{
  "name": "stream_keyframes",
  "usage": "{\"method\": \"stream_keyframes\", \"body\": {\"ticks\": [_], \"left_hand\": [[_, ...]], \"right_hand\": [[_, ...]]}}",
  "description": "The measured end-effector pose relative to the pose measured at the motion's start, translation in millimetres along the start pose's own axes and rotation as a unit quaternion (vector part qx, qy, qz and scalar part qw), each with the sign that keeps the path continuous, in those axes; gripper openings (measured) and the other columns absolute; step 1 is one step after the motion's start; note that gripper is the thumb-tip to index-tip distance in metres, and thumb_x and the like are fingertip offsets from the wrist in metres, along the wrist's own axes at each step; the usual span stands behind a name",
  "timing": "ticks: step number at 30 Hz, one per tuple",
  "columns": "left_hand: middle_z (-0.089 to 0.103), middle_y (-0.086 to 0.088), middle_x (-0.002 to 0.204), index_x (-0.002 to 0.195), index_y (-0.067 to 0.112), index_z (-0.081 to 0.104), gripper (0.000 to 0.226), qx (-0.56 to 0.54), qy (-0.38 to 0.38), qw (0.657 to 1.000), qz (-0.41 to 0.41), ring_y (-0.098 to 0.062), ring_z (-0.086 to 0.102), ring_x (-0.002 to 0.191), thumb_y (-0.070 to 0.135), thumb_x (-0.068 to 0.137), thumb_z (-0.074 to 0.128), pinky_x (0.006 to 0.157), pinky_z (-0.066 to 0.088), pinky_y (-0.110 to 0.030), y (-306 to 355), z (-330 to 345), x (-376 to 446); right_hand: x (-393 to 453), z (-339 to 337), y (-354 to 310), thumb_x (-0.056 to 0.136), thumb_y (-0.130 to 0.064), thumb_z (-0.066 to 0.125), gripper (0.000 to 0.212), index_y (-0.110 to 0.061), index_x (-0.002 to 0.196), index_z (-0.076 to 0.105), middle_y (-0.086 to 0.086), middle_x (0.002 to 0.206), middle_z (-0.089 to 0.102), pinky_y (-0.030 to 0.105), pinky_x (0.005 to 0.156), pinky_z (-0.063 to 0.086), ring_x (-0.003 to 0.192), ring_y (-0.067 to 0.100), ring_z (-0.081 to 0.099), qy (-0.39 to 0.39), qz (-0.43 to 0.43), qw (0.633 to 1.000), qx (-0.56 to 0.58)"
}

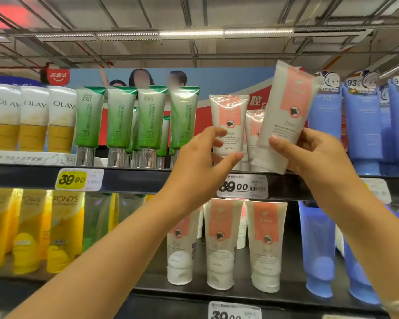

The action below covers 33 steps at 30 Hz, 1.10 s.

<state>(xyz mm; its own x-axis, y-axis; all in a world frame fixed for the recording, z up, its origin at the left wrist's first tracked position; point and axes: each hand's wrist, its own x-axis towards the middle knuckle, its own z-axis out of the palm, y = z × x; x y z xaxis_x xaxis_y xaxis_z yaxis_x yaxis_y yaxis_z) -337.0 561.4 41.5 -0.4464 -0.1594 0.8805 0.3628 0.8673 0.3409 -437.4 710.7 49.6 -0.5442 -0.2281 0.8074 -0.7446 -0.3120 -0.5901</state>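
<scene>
My right hand (318, 155) grips the lower part of a white tube with a pink label (286, 111), tilted to the right above the top shelf's edge (148, 178). My left hand (203, 162) is raised in front of a second white and pink tube (228, 120) that stands on the shelf. Its thumb and fingers are spread and curved around the tube's lower part, and I cannot tell whether they touch it. Another such tube (253, 127) stands behind, partly hidden.
Green tubes (145, 120) and Olay tubes (32, 118) stand to the left on the top shelf, blue tubes (362, 125) to the right. Below are yellow Pond's tubes (62, 229), more white and pink tubes (221, 242) and blue tubes (318, 249). Price tags (242, 186) hang on the shelf edges.
</scene>
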Motion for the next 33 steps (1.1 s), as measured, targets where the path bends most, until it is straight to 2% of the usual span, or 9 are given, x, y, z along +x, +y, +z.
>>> {"method": "stream_keyframes", "body": {"ticks": [2,4,5,8,13,17,21,27,33], "left_hand": [[0.062,0.007,0.107,0.118,0.027,0.053,0.036,-0.081,-0.009,0.996,-0.024,-0.003,0.062,0.085,0.037,0.085,0.062,0.071,0.054,-0.015,3.4,-1.3,-13.8],[0.065,0.006,0.098,0.110,0.026,0.057,0.029,-0.182,-0.025,0.980,-0.069,-0.008,0.065,0.086,0.034,0.083,0.064,0.078,0.057,-0.031,4.8,0.6,-30.9],[0.066,0.006,0.095,0.108,0.025,0.059,0.027,-0.226,-0.034,0.969,-0.090,-0.008,0.066,0.086,0.033,0.083,0.065,0.079,0.057,-0.035,4.2,2.4,-40.8],[0.069,0.003,0.097,0.107,0.022,0.062,0.036,-0.317,-0.061,0.936,-0.142,-0.008,0.067,0.090,0.039,0.075,0.064,0.082,0.057,-0.039,-2.5,8.2,-71.5],[0.071,0.000,0.105,0.112,0.019,0.061,0.049,-0.409,-0.088,0.880,-0.226,-0.013,0.068,0.096,0.044,0.069,0.063,0.081,0.057,-0.030,-18.1,12.7,-129.0],[0.073,-0.002,0.099,0.111,0.016,0.062,0.051,-0.466,-0.114,0.823,-0.303,-0.015,0.070,0.093,0.042,0.068,0.064,0.075,0.056,-0.025,-29.6,7.6,-170.1],[0.073,-0.009,0.102,0.112,0.007,0.061,0.047,-0.503,-0.123,0.779,-0.353,-0.018,0.070,0.091,0.031,0.072,0.065,0.076,0.057,-0.028,-42.1,-0.3,-202.1],[0.072,-0.013,0.100,0.099,0.010,0.072,0.035,-0.554,-0.114,0.720,-0.403,-0.020,0.070,0.085,0.027,0.069,0.068,0.069,0.056,-0.028,-60.7,-15.6,-244.4],[0.070,-0.018,0.107,0.107,0.004,0.067,0.044,-0.557,-0.108,0.683,-0.460,-0.025,0.069,0.092,0.023,0.068,0.067,0.077,0.058,-0.035,-79.3,-30.0,-283.1]], "right_hand": [[-17.5,6.2,-4.6,0.068,-0.033,0.070,0.035,-0.018,0.099,0.066,-0.001,0.096,0.074,0.027,0.071,0.058,0.090,0.014,0.071,-0.020,0.009,0.999,0.050],[-37.2,13.8,-5.3,0.062,-0.036,0.070,0.042,-0.016,0.099,0.066,-0.001,0.095,0.075,0.025,0.071,0.058,0.089,0.014,0.071,-0.035,0.021,0.997,0.070],[-47.5,17.3,-4.2,0.061,-0.038,0.070,0.045,-0.016,0.099,0.067,-0.001,0.095,0.075,0.027,0.072,0.058,0.089,0.015,0.071,-0.040,0.030,0.996,0.074],[-77.2,29.4,3.1,0.058,-0.039,0.071,0.047,-0.015,0.098,0.067,0.002,0.093,0.075,0.031,0.075,0.057,0.088,0.018,0.071,-0.045,0.063,0.993,0.087],[-128.2,51.4,15.2,0.057,-0.037,0.071,0.050,-0.013,0.100,0.067,0.003,0.092,0.074,0.017,0.063,0.052,0.082,0.013,0.071,-0.032,0.123,0.986,0.107],[-168.4,66.7,28.1,0.055,-0.036,0.072,0.054,-0.011,0.102,0.066,0.004,0.092,0.074,0.022,0.066,0.056,0.085,0.017,0.071,-0.015,0.183,0.976,0.117],[-201.5,81.7,38.1,0.056,-0.035,0.070,0.056,-0.009,0.106,0.064,0.005,0.093,0.074,0.022,0.066,0.055,0.087,0.018,0.071,-0.003,0.242,0.962,0.128],[-241.8,101.3,47.4,0.064,-0.040,0.064,0.053,-0.008,0.106,0.064,0.008,0.102,0.072,0.038,0.087,0.053,0.099,0.024,0.067,0.008,0.306,0.941,0.143],[-280.0,121.3,54.7,0.071,-0.028,0.062,0.040,-0.005,0.103,0.064,0.008,0.094,0.074,0.030,0.081,0.057,0.091,0.021,0.070,0.053,0.346,0.922,0.165]]}}
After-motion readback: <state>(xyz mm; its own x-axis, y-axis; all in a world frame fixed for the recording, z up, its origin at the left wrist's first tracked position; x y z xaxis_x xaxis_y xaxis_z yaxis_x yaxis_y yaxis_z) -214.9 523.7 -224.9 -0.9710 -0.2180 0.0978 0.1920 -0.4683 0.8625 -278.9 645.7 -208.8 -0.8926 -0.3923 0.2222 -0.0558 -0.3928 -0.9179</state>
